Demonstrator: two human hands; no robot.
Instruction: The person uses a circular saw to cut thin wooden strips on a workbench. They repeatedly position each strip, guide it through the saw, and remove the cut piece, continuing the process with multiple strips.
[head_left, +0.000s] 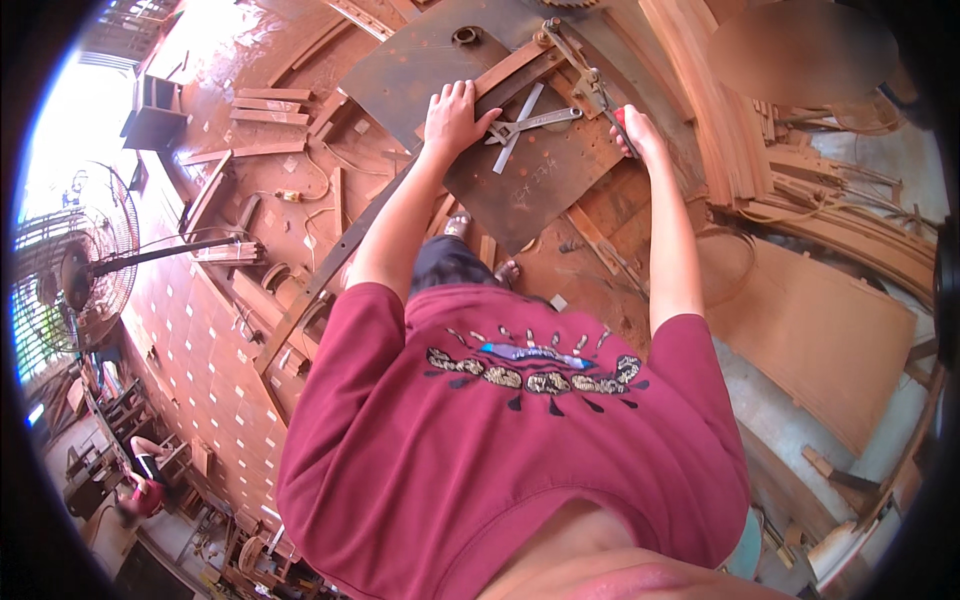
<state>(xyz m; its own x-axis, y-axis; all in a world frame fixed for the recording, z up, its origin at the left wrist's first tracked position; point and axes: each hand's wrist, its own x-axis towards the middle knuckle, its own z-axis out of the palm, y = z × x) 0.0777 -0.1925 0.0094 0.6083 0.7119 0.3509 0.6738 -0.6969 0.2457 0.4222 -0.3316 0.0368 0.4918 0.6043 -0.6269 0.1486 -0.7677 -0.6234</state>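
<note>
On a dark metal table plate (520, 195), my left hand (455, 122) lies over a wooden strip (512, 68), fingers across it and thumb on the near side. My right hand (638, 132) is closed around the red handle (621, 122) of a metal lever clamp (592, 88) at the plate's right. The clamp reaches to the strip's far end. Between my hands rests an adjustable wrench (540, 121), crossing a flat light metal ruler-like bar (519, 128). My palms hide parts of the strip and handle.
A metal ring (466, 36) sits on the plate's far side; part of a toothed saw blade (570, 3) shows beyond. Long boards (705, 100) stand at right, above a flat panel (810, 335). Wood offcuts (270, 107) and a fan (85, 265) are at left. Another person (145, 490) sits far lower left.
</note>
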